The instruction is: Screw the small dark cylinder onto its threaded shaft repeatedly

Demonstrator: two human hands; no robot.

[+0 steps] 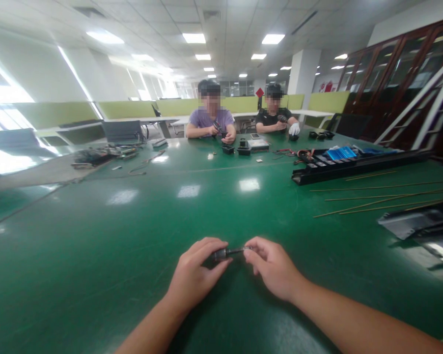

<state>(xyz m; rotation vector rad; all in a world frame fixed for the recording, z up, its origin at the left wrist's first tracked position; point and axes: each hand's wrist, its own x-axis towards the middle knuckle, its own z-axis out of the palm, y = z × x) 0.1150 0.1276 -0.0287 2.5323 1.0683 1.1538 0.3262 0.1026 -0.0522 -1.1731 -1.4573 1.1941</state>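
Low over the green table, my left hand (199,268) is closed around the thick end of a small dark cylinder with a thin metal shaft (220,254). The shaft points to the right, lying roughly level. At its far tip, my right hand (267,263) pinches the end between thumb and fingers. Whatever sits at that tip is mostly hidden by the fingertips. The exact kind of tool or part cannot be made out.
Across the green table (151,211) sit two people (210,118), handling dark parts. Black boxes (243,147) stand before them. To the right lie a long black channel (354,167) with a blue pack (341,153), thin rods (376,198) and black metal pieces (420,221). Tools (107,153) are heaped far left.
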